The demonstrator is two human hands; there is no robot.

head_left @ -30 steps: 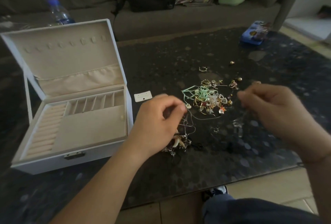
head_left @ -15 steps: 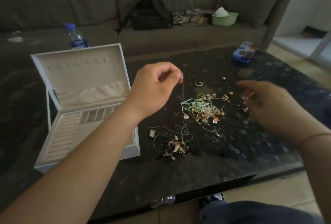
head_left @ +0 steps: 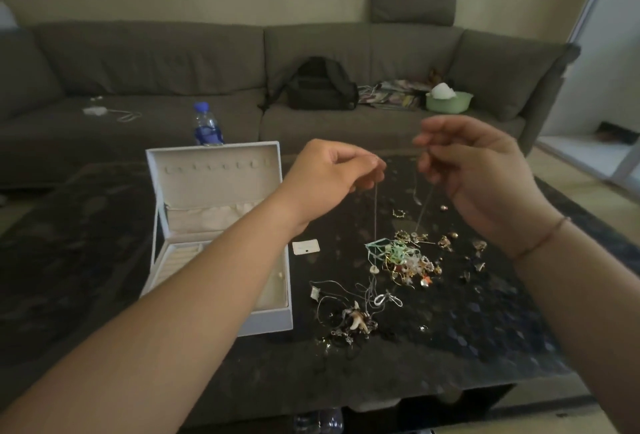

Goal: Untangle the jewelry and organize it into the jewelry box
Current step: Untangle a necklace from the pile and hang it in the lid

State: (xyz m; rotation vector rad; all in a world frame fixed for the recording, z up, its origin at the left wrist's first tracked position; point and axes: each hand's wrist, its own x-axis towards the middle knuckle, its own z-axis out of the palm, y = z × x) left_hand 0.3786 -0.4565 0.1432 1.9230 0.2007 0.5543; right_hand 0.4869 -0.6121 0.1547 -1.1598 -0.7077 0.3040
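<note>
My left hand (head_left: 332, 173) pinches one end of a thin silver chain (head_left: 375, 211) and holds it high above the table. My right hand (head_left: 474, 170) pinches the other strand just to the right. The chain hangs down to a tangled heap of jewelry (head_left: 403, 260) with green cord, gold and pearl pieces. A second tangle with a shell pendant (head_left: 356, 321) lies nearer to me. The white jewelry box (head_left: 214, 177) stands open at the left, partly hidden by my left forearm.
A dark glass coffee table (head_left: 467, 336) holds everything, with loose earrings (head_left: 479, 246) scattered to the right and a small white card (head_left: 305, 246) beside the box. A water bottle (head_left: 207, 125) stands behind the box. A grey sofa (head_left: 207, 62) with a black backpack (head_left: 320, 87) lies beyond.
Both hands have risen from the table and drawn together, lifting the chain taut above the heap. The camera has tilted up, showing more of the sofa.
</note>
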